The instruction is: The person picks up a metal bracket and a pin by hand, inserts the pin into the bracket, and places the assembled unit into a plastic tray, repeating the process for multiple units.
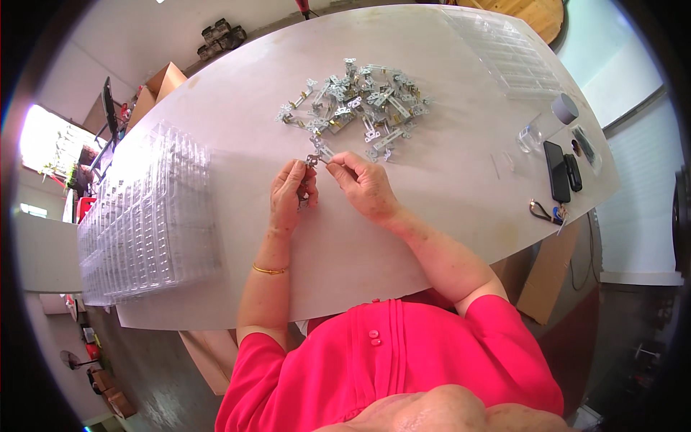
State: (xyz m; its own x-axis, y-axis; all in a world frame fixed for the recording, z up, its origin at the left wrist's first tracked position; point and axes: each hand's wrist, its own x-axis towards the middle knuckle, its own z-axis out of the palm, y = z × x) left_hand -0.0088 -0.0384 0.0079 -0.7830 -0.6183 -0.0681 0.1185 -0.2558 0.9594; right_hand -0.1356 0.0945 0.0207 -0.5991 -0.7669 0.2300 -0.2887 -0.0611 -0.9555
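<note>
My left hand [289,194] and my right hand [363,183] meet over the white table [446,194] and both pinch one small metal part [315,160] between their fingertips. The left hand also seems to hold another small part lower in its fingers. Just beyond the hands lies a loose pile of small silver and brass metal parts [363,104]. A gold bracelet sits on my left wrist.
Stacks of clear plastic trays [147,216] lie at the table's left; more clear trays [504,50] at the far right. A clear bottle with a grey cap [547,122], a black phone [556,170] and small tools [547,212] rest near the right edge. Cardboard boxes [162,83] stand beyond.
</note>
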